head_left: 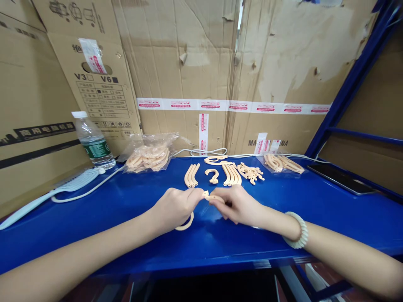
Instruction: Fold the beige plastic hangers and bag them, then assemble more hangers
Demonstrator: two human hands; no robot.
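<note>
My left hand point(174, 207) is closed in a pinch on a curved beige plastic piece point(185, 225) that loops out below its fingers. My right hand point(237, 205) is closed on a small beige plastic part point(210, 196), held tip to tip against the left hand's piece just above the blue table point(126, 209). A pale bead bracelet point(299, 230) sits on my right wrist. Just beyond the hands lie loose beige parts: a group of curved strips point(191, 175), a single hook point(213, 175), another bunch of strips point(231, 174) and a pile of small pieces point(251, 172).
A clear bag of beige parts point(147, 157) lies at the back left, another bag point(283, 163) at the back right. A water bottle point(92, 140), a white power strip point(74, 182) with its cable, and a dark tablet point(341, 178) rest on the table. Cardboard walls point(189, 63) stand behind.
</note>
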